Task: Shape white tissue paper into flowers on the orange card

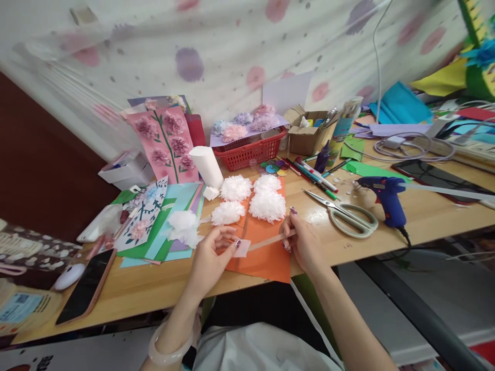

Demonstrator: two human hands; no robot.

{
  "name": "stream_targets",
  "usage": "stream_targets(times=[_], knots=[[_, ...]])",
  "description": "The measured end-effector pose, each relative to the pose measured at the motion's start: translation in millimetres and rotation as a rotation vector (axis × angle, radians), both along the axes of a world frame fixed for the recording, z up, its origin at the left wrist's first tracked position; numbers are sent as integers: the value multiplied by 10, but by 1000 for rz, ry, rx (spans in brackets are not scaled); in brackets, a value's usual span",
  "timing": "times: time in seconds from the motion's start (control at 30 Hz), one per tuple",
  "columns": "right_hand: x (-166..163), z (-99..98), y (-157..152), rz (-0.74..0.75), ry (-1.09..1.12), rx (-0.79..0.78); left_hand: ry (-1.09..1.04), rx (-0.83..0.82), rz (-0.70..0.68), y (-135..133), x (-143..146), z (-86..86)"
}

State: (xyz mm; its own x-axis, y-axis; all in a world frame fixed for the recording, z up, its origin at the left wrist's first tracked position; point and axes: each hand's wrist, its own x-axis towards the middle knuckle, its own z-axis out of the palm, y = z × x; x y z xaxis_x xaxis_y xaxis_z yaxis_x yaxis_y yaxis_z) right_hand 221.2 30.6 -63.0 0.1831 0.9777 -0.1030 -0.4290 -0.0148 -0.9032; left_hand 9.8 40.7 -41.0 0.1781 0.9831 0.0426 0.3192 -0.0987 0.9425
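My left hand [214, 253] pinches one end of a thin pale paper strip [266, 241], where a small whitish piece sits at my fingertips. My right hand [299, 238] pinches the strip's other end. Both hands hover over an orange paper sheet [266, 255] at the table's front edge. On and above the sheet lie several white tissue-paper flowers [267, 205]; another white tissue flower [182, 225] rests on coloured sheets just left of my left hand.
Scissors [346, 215] and a blue glue gun [384, 196] lie to the right. A red basket [255, 149], a cardboard box [309, 135], markers [313, 175] and a pink flower card [164, 141] stand behind. A phone [87, 286] and mouse [68, 275] lie front left.
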Motion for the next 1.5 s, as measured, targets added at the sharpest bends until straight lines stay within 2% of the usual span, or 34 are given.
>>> stream_targets(times=[0.33,0.7,1.13,1.37,1.5], knots=[[11,-7,-8,7,-22,-12,37,-13,-37,-3,-36,25],[0,30,-7,-32,16,-4,-89,-67,-91,-17,13,69],[-14,56,-7,-61,31,-19,-236,-136,-76,-59,24,122],[17,106,-15,-186,143,-6,-311,-135,-36,-39,-43,82],[17,97,-9,-210,109,10,-356,-166,-28,-41,-37,84]])
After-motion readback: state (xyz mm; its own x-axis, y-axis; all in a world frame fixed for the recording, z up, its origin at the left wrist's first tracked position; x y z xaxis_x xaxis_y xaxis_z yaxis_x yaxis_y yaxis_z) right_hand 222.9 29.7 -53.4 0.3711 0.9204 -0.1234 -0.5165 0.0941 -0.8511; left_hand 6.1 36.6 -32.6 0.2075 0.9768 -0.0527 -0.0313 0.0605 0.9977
